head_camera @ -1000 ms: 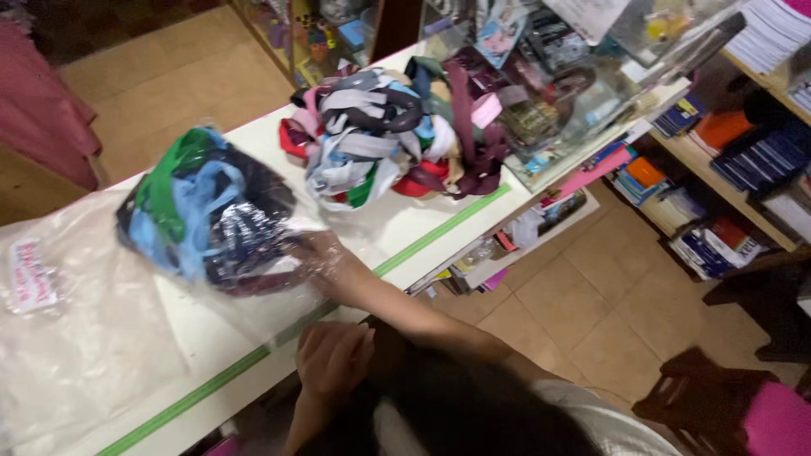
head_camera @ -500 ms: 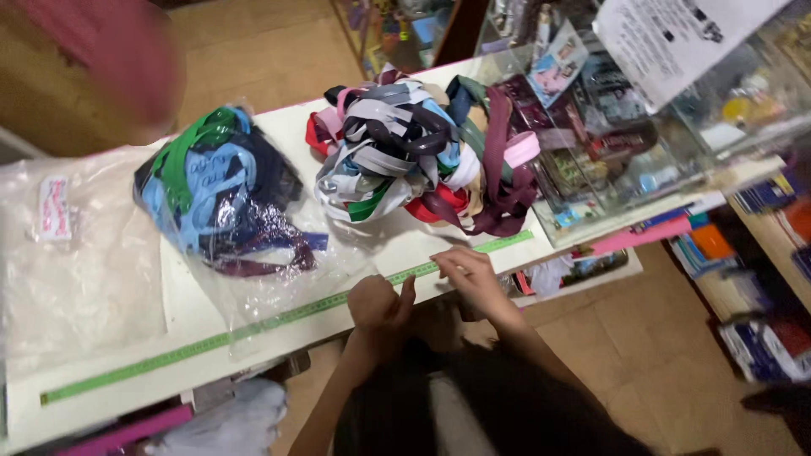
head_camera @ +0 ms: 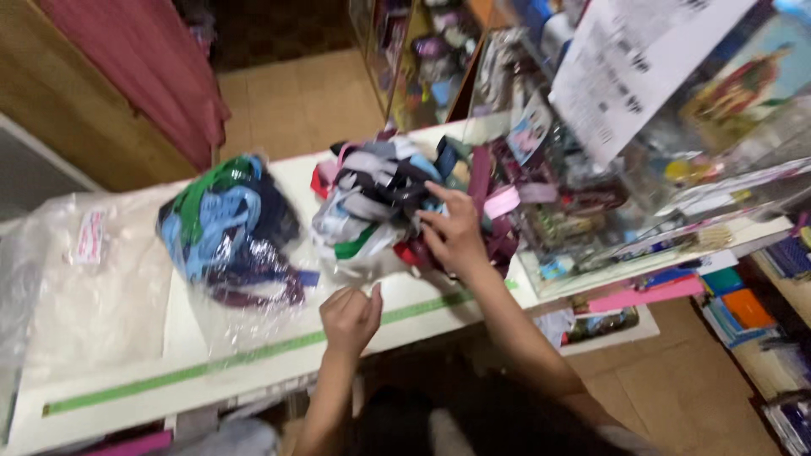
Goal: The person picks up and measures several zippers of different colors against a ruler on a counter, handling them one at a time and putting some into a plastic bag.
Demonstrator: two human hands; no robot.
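My right hand (head_camera: 454,230) reaches into a loose pile of coloured ribbons and straps (head_camera: 380,203) on the white counter (head_camera: 127,380); its fingers rest on the pile, grip unclear. My left hand (head_camera: 351,317) hovers above the counter's front edge, fingers curled in, holding nothing I can see. Left of the pile lies a clear plastic bag stuffed with blue, green and dark straps (head_camera: 228,228).
A green tape strip (head_camera: 211,363) runs along the counter's front. Empty clear plastic bags (head_camera: 76,270) lie at the left. A glass display case (head_camera: 608,211) with goods and a printed sheet stands at right. Shelves of stationery (head_camera: 760,312) sit lower right. A red curtain (head_camera: 152,76) hangs behind.
My right hand has gone from the counter's front edge up into the loose ribbon pile. My left hand stays near the front edge. The view has shifted.
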